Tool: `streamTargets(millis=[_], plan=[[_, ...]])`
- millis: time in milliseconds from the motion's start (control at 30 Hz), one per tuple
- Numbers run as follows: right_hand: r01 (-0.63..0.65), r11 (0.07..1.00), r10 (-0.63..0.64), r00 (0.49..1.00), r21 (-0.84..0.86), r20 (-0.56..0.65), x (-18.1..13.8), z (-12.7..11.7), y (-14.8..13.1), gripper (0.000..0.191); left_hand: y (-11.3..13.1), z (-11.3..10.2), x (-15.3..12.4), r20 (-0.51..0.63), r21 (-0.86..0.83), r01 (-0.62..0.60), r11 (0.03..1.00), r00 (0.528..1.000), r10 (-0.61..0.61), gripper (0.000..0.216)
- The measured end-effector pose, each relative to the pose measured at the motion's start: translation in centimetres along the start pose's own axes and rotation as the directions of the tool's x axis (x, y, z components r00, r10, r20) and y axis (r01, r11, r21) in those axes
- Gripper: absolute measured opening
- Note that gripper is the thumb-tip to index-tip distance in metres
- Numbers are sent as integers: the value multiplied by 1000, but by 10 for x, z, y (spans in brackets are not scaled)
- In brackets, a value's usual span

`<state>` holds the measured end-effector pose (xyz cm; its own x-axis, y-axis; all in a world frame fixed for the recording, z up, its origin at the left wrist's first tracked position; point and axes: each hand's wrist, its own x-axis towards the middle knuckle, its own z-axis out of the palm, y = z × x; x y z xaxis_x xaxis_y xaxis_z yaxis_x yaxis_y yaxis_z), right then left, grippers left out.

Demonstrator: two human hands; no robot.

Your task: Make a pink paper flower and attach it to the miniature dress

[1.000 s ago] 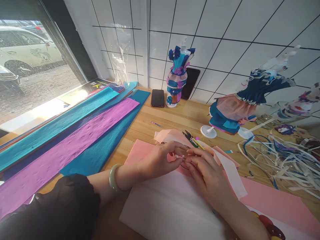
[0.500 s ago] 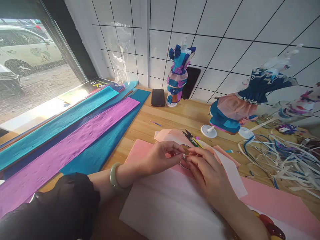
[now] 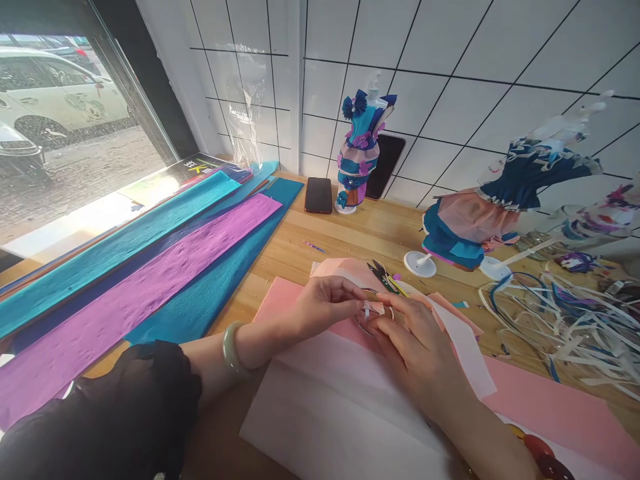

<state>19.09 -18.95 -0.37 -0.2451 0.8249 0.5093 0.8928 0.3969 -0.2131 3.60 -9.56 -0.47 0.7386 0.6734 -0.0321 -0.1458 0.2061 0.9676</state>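
My left hand [image 3: 327, 303] pinches one side of a small pleated piece of pale pink and white paper [image 3: 376, 309], and my right hand [image 3: 413, 333] pinches its other side. A narrow white bit stands out at the middle of the piece; its full shape is partly covered by my fingers. Under my fingertips shows the edge of a dark ring-shaped thing, mostly hidden. Just beyond my hands lie scissors [image 3: 383, 275] with black and yellow-green parts, on pink paper [image 3: 340, 267]. Below my hands spreads a large white sheet [image 3: 330, 407].
Long crepe paper strips, turquoise [image 3: 125, 240] and purple [image 3: 165, 270], lie at the left. Behind stand a dressed mini mannequin [image 3: 357, 160], a phone [image 3: 319, 195] and another dressed mannequin [image 3: 500, 200], tilted. Tangled paper strips [image 3: 575, 320] lie at the right.
My fingers have parted slightly, so more of the pleated piece shows between them. Both hands keep their pinch in nearly the same place. The view has shifted a little.
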Motion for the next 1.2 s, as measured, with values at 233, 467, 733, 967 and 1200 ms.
streamTargets(millis=[233,467,733,967,1200], plan=[[-231,944,253,965,235,-66,-3,1,4,4,-4,-5,0,30,-90,8,996,1000,-6,17],[-110,991,114,992,73,-57,-8,7,12,31,10,-2,-2,133,27,45,999,990,-48,15],[77,996,-78,997,-35,-18,-8,2,12,22,3,-2,-3,139,-3,57,998,989,-56,17],[136,990,-137,990,-43,-25,-10,3,12,23,1,-1,-5,130,-35,59,998,990,-54,15],[111,993,-109,993,33,-41,-12,4,13,25,8,-2,-6,169,14,72,997,983,-74,16]])
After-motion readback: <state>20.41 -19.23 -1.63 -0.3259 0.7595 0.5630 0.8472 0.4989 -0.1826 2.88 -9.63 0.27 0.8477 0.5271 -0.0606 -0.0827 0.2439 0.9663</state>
